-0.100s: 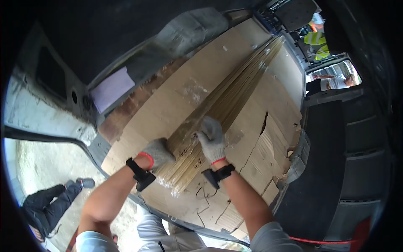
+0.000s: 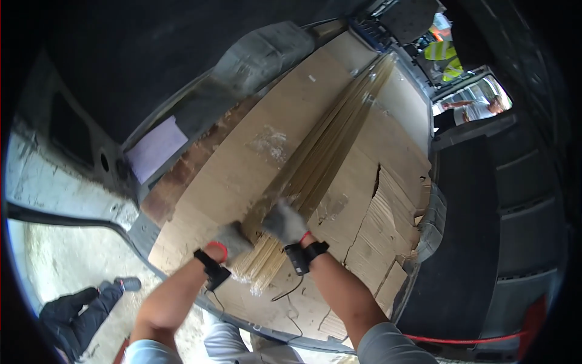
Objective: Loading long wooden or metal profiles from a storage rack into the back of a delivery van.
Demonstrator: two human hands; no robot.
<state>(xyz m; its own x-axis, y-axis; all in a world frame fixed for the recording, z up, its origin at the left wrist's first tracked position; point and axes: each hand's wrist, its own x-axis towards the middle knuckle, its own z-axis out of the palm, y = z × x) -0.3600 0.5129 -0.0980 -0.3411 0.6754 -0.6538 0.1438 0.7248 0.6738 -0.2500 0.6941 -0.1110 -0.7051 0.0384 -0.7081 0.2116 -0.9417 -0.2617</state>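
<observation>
Gloved fingers [image 2: 274, 218] at the near end of a long bundle [image 2: 327, 145].
Right hand [image 2: 286, 224] lies across the top of the bundle, blurred; left hand [image 2: 232, 239] is against its left edge. Whether the fingers of either are clamped on the bundle or merely laid there is hard to make out, given the blur and the glove folds. Black straps [image 2: 210, 261] ring both wrists. The bundle, tan and wrapped in clear film, runs slantwise over cardboard [image 2: 200, 212] inside a van [image 2: 73, 173], its far end toward the upper right. The cardboard is torn on the right; a lilac sheet [image 2: 156, 149] lies at left. Farther off are a yellow vest [image 2: 440, 51] and a person [image 2: 481, 111]. Dark-trousered legs [image 2: 85, 315] show outside, lower left.
</observation>
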